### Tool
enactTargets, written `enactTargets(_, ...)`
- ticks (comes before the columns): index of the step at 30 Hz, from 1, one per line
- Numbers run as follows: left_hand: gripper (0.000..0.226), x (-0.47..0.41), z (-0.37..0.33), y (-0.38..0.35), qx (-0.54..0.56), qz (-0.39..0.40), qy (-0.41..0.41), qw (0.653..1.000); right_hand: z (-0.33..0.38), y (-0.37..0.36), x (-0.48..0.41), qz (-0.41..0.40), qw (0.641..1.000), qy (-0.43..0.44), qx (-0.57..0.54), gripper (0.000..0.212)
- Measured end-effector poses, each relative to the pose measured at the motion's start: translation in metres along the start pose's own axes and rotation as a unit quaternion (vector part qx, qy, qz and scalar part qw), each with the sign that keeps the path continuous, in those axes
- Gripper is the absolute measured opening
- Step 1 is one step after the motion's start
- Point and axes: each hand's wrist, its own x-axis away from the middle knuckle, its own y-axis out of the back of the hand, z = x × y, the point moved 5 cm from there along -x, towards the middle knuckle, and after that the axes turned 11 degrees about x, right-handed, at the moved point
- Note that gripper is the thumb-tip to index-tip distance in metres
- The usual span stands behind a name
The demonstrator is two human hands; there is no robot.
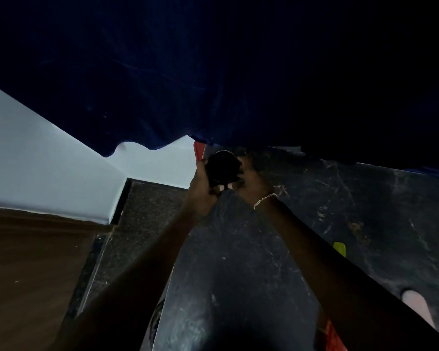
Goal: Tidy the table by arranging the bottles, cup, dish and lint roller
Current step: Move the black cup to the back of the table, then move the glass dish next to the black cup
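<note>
both hands on a round black thing under the blue cloth

i hold a round black thing (222,168) between my two hands, out in front of me at arm's length. my left hand (200,183) is curled round its left side and my right hand (249,178) is curled round its right side, so both grip it at once. a few pale fingertips (224,187) show just under its lower rim, but in this dim light i cannot tell which hand they belong to. i also cannot tell what the thing is: it is dark, and i see only a circular face turned up toward me.

the thing sits just below the hem of a dark blue cloth (162,84) that hangs across the whole upper part of the view. a red strip (199,150) peeks out beside my left hand, touching the edge of the cloth. a thin chain bracelet (264,200) lies round my right wrist.

beneath my arms is a dark stone slab (365,203) with pale veins. a small yellow-green piece (339,248) lies on it, just beside my right forearm. to the left runs a speckled stone ledge (147,206), then a pale wall (48,168), and lower left a brown wooden surface (31,274).
</note>
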Motion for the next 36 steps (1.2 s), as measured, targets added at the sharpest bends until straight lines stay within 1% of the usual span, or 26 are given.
enactTargets(3,0.083,-0.001,0.004,0.001,-0.009,0.005,0.004,1.0,0.0,-0.002,0.002,0.001,1.0,-0.009,0.005,0.064)
enactTargets(6,0.082,-0.002,0.007,0.0,-0.007,0.008,0.007,1.0,0.002,-0.002,0.004,-0.006,1.0,0.01,0.011,0.071)
enactTargets(9,0.082,-0.001,0.008,0.0,-0.009,0.005,0.012,1.0,0.004,-0.001,0.003,-0.012,1.0,-0.002,0.007,0.08)
enactTargets(11,0.08,0.0,0.008,0.0,-0.009,0.003,0.019,1.0,0.008,-0.001,0.006,0.001,1.0,0.001,0.001,0.072)
enactTargets(12,0.08,0.001,0.009,0.001,-0.01,0.001,0.024,1.0,0.007,-0.001,0.008,0.007,1.0,-0.003,-0.001,0.072)
enactTargets(13,0.079,0.003,0.01,0.002,-0.009,-0.002,0.031,0.999,0.005,-0.001,0.009,0.005,1.0,-0.002,0.0,0.075)
enactTargets(18,0.083,0.033,0.01,0.006,0.023,-0.035,0.064,0.997,-0.002,0.006,0.037,-0.024,0.996,0.028,0.08,0.093)
enactTargets(21,0.084,0.066,0.011,0.001,0.013,-0.045,0.077,0.996,-0.016,0.017,0.07,-0.06,0.988,0.058,0.126,0.09)
enactTargets(23,0.086,0.092,0.009,-0.005,-0.052,-0.047,0.075,0.995,-0.026,0.023,0.099,-0.091,0.982,0.086,0.144,0.087)
enactTargets(25,0.085,0.119,0.001,-0.015,-0.139,-0.036,0.044,0.989,-0.038,0.029,0.131,-0.118,0.974,0.107,0.159,0.083)
enactTargets(27,0.082,0.145,-0.009,-0.028,-0.189,-0.019,0.007,0.982,-0.052,0.031,0.163,-0.129,0.97,0.122,0.164,0.081)
enactTargets(30,0.082,0.184,-0.021,-0.056,-0.191,0.022,0.007,0.981,-0.079,0.037,0.214,-0.122,0.973,0.114,0.16,0.078)
enactTargets(33,0.081,0.218,-0.032,-0.086,-0.186,0.043,-0.008,0.982,-0.1,0.045,0.262,-0.157,0.957,0.154,0.19,0.061)
enactTargets(34,0.081,0.228,-0.035,-0.098,-0.184,0.056,-0.006,0.981,-0.108,0.048,0.276,-0.163,0.954,0.158,0.197,0.059)
enactTargets(36,0.081,0.246,-0.039,-0.121,-0.189,0.075,-0.011,0.979,-0.125,0.053,0.3,-0.152,0.963,0.132,0.179,0.068)
